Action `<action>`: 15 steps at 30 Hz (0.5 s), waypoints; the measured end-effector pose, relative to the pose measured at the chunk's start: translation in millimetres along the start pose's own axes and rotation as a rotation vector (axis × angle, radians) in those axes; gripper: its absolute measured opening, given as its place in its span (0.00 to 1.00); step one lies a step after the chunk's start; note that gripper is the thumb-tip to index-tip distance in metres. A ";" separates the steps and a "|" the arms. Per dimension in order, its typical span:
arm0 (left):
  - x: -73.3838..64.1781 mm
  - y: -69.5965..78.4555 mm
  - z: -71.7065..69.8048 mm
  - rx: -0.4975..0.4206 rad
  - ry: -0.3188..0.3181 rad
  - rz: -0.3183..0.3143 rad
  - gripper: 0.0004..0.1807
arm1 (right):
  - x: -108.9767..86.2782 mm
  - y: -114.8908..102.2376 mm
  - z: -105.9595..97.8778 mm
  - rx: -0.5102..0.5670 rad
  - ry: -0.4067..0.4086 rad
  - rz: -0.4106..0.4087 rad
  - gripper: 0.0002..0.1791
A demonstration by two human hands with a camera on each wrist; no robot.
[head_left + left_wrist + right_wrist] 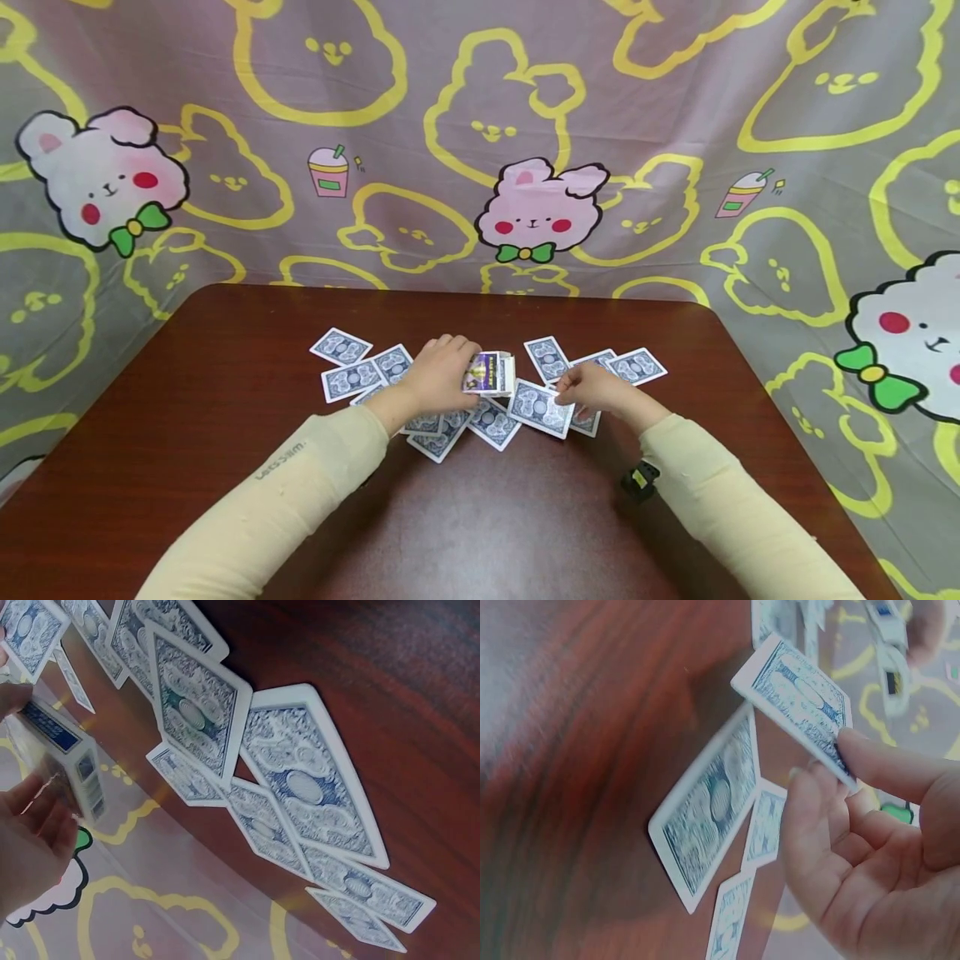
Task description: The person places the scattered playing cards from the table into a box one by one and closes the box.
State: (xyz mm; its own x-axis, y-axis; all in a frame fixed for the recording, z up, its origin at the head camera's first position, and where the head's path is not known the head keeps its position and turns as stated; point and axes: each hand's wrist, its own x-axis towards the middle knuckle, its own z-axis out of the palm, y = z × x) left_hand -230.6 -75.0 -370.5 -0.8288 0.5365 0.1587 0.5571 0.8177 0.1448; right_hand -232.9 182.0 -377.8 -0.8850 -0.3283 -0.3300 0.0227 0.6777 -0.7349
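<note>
In the head view my left hand [441, 372] grips a small playing-card box [483, 373] with a purple and yellow face, its pale end turned toward the right hand. The left wrist view shows the box [64, 742] upright between thumb and fingers, above the tabletop. My right hand [598, 390] pinches one blue-backed playing card [536, 408] at its right end, between thumb and fingers. Seen from the right wrist, this card [799, 694] is raised off the table and tilted, with its back showing. Whether any cards are inside the box, I cannot tell.
Several face-down cards lie on the brown table [480, 517], some overlapping: a left group [351, 379], cards nearer me [442, 440], and a right group [637, 365]. A patterned cloth [420, 167] hangs behind the table. A black device [640, 481] sits at the right wrist.
</note>
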 end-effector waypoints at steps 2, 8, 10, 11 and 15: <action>0.9 0.4 -2.6 -0.003 -0.012 -0.002 0.35 | -0.8 1.1 -5.6 0.042 0.000 0.017 0.05; 3.3 2.4 -10.7 0.003 -0.072 -0.017 0.34 | -3.2 1.0 -18.5 0.112 0.018 0.069 0.08; 3.9 2.8 -12.4 0.011 -0.091 -0.021 0.34 | -3.6 0.4 -21.5 0.142 0.018 0.077 0.08; 4.2 3.0 -12.9 0.016 -0.098 -0.022 0.34 | -3.7 0.1 -22.7 0.156 0.019 0.077 0.08; 4.8 3.5 -13.9 0.029 -0.124 -0.025 0.34 | -4.2 -0.6 -26.4 0.216 0.029 0.061 0.08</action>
State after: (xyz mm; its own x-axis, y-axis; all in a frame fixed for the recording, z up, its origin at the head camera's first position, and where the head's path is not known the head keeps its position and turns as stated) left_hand -231.9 -72.5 -355.7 -0.8434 0.5362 0.0334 0.5361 0.8358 0.1182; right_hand -241.5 200.4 -360.3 -0.8919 -0.2697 -0.3629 0.1729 0.5382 -0.8249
